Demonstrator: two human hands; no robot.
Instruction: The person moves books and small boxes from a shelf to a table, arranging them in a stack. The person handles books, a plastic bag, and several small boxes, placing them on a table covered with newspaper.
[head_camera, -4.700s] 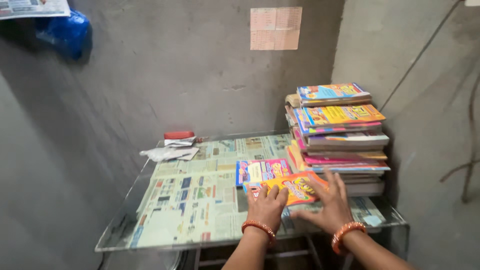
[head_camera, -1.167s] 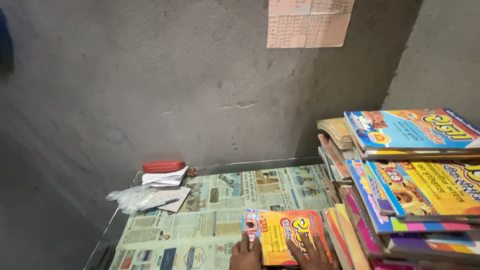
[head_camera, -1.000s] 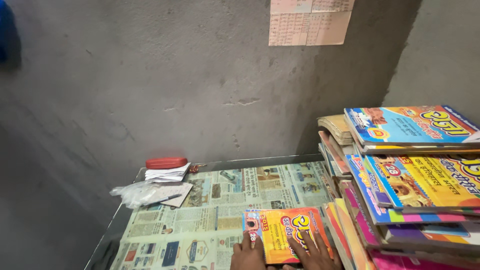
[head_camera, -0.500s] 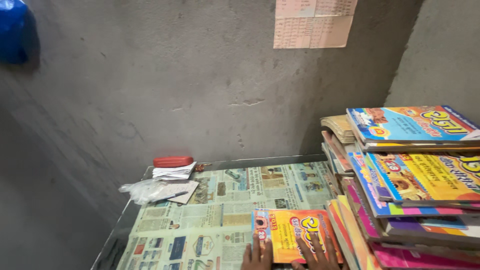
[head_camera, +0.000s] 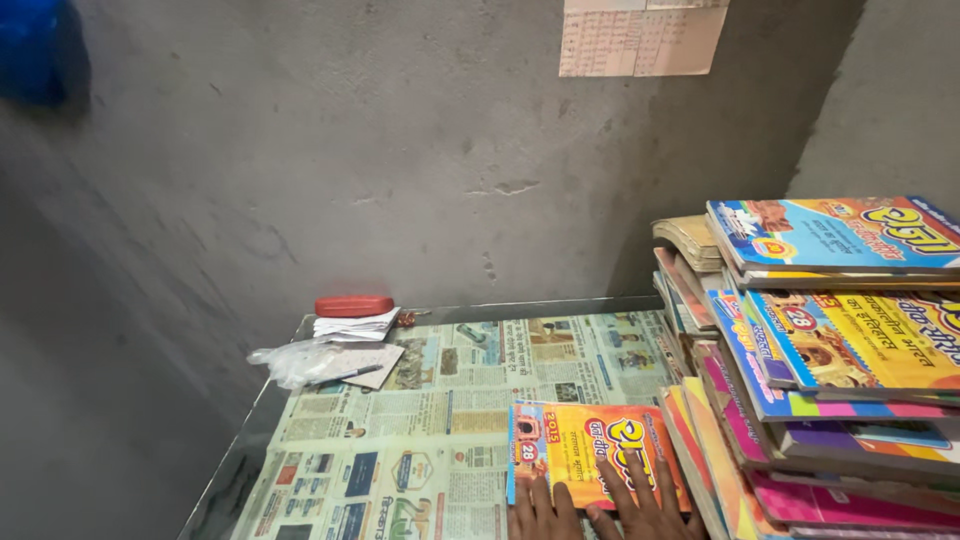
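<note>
Both hands (head_camera: 600, 510) press book (head_camera: 590, 452) on newspaper-covered table (head_camera: 400, 460).

A glass-topped table (head_camera: 262, 408) stands in the corner of grey plastered walls (head_camera: 330, 150), its top covered with spread sheets of printed newspaper (head_camera: 420, 420). At its far left corner a flat red oblong case (head_camera: 354, 306) rests on a small pile of white papers (head_camera: 352, 326), with a crumpled clear plastic bag (head_camera: 295, 361) and a dark pen (head_camera: 345, 376) just beside them. Along the right edge rises a tall uneven stack of colourful paperback books (head_camera: 830, 350), and a pale pink printed sheet (head_camera: 642, 38) hangs on the far wall above.
</note>
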